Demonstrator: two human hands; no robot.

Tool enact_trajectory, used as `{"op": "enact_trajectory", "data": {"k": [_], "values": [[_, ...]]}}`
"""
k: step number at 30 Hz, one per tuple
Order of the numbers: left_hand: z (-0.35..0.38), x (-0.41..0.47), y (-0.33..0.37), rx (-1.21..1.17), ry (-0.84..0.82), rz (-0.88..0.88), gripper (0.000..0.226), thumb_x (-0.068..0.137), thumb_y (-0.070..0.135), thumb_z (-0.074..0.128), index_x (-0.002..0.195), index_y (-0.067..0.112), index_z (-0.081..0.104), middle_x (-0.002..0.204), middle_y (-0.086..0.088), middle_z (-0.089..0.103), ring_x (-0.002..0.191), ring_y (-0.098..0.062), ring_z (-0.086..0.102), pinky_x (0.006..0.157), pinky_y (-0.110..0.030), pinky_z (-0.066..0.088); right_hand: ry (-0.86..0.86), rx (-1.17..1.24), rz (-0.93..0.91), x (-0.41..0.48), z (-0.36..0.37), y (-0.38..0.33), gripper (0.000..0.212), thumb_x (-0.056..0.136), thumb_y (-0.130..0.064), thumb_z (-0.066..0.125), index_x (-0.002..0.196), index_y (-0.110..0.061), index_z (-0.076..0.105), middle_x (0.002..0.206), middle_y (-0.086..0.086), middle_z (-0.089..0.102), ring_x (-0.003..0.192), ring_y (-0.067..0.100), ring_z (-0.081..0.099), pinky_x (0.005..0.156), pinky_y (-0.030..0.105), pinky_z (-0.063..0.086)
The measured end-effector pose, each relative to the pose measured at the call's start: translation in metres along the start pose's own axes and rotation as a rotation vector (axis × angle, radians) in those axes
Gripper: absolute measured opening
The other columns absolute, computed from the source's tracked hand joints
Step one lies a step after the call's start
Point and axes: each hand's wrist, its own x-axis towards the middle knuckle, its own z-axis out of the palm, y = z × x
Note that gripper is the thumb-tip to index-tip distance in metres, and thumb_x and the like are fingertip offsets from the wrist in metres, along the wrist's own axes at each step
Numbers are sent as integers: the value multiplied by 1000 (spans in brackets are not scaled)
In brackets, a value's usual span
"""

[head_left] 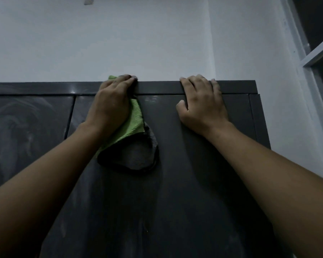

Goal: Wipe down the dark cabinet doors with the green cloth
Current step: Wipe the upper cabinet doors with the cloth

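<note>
The left hand [112,101] presses the green cloth [134,120] flat against the top of the door [175,183], fingers curled over the cabinet's top rail [157,87]; the cloth's loose dark-edged end hangs below the palm. The right hand [201,105] lies open and empty on the same door, just right of it. The unwiped panel runs downward from the cloth, so the left hand likely sweeps down

Dim room, pale bare wall [138,43], white window frame [313,60] at right with darkness behind.
</note>
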Motion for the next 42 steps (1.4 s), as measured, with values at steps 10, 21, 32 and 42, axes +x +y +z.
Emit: {"op": "enact_trajectory", "data": {"k": [10, 21, 32, 42], "values": [[-13, -23, 11, -156, 83, -341, 33, 95, 35, 53, 119, 13, 59, 124, -9, 62, 109, -31, 58, 85, -31, 39, -31, 73, 41, 5, -3, -26, 71, 75, -39, 38, 141, -14, 49, 147, 11, 46, 144, 33, 32, 121, 49, 14], [-13, -23, -23, -128, 132, -245, 29, 93, 12, 55, 120, 14, 65, 118, -14, 55, 113, -31, 48, 92, -23, 30, -107, 31, -114, -8, 21, -70, 70, 84, -51, 29, 151, -29, 38, 162, 8, 27, 152, 35, 12, 121, 58, 5], [-29, -55, -56, -115, 229, -69, 25, 88, 9, 62, 109, 13, 75, 91, -10, 68, 85, -19, 54, 79, -27, 38, -39, -9, -152, -12, 25, -72, 67, 82, -49, 33, 143, -27, 48, 157, 4, 38, 148, 27, 28, 120, 57, 16], [-38, -79, -67, -119, 40, 79, 19, 94, 9, 59, 111, 2, 62, 105, -18, 59, 96, -32, 53, 87, -28, 34, -35, -29, -131, -12, 22, -76, 69, 80, -52, 34, 143, -28, 49, 156, 3, 39, 148, 26, 29, 120, 55, 16]]}}
